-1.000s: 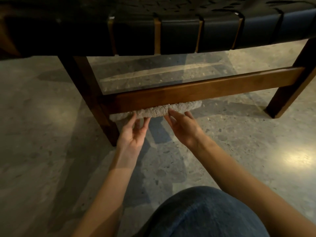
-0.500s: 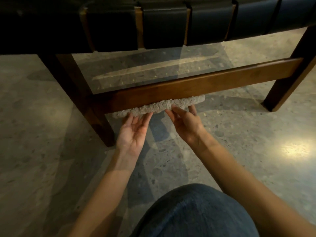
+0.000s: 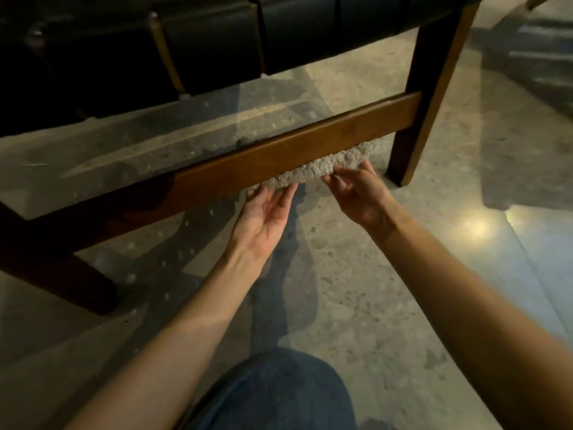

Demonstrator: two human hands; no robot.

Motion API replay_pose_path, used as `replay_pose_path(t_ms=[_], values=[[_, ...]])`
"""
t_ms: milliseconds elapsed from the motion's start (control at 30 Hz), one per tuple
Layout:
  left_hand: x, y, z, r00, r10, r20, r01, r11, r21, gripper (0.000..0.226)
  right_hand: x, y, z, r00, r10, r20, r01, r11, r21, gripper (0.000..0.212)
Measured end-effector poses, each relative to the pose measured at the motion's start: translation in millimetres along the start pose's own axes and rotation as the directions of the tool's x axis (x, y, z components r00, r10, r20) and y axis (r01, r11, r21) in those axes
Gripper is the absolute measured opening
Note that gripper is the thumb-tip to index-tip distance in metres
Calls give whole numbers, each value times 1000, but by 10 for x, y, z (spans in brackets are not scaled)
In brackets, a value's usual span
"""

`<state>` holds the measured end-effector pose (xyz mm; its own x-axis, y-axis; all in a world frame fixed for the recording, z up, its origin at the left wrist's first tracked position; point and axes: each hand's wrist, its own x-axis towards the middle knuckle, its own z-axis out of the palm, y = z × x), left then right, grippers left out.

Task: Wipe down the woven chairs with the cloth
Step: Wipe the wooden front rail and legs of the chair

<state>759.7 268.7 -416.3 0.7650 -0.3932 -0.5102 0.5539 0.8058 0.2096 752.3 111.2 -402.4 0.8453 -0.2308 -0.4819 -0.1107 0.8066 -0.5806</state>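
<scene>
Now that both hands have slid rightward, the grip of the right hand (image 3: 359, 197) pinches the nubby pale cloth (image 3: 313, 172) while the left hand (image 3: 263, 218), fingers flat, presses it up. The cloth sits under the smooth wooden rail (image 3: 279, 156), close to the square right leg (image 3: 424, 97), so this pass looks nearly finished; glossy black woven straps (image 3: 217, 41) stretch above.

Open gap between the black woven strap seat (image 3: 217, 41) and the brown wooden crossbar (image 3: 297, 150). Free room under the bar above the speckled stone floor (image 3: 341, 274), dark wooden leg (image 3: 424, 119) blocking the right.
</scene>
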Motion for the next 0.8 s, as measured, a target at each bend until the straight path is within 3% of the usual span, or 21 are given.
replay_pose_path(t_ms=[133,233,300,500,667,800], values=[[225,-287,197,999,-29,26,29,1000,-7,38,180,-330,-185,998,-38,-45,36,998,-53,56],[358,-513,365,999,-6,38,5,1000,27,20,309,-570,-271,991,-69,-114,61,996,-70,47],[433,-614,415,998,-7,65,5,999,41,21,362,-661,-290,988,-67,-142,50,992,-118,45],[462,-623,345,995,-25,101,18,997,74,21,348,-590,-287,985,-123,-124,108,987,-120,45],[305,-365,216,1000,-8,21,8,1000,-3,16,180,-355,-145,989,-135,-66,126,985,-115,50],[54,-57,-9,999,12,-52,-16,997,-78,51,-42,-21,42,999,-54,-2,54,996,-71,45]])
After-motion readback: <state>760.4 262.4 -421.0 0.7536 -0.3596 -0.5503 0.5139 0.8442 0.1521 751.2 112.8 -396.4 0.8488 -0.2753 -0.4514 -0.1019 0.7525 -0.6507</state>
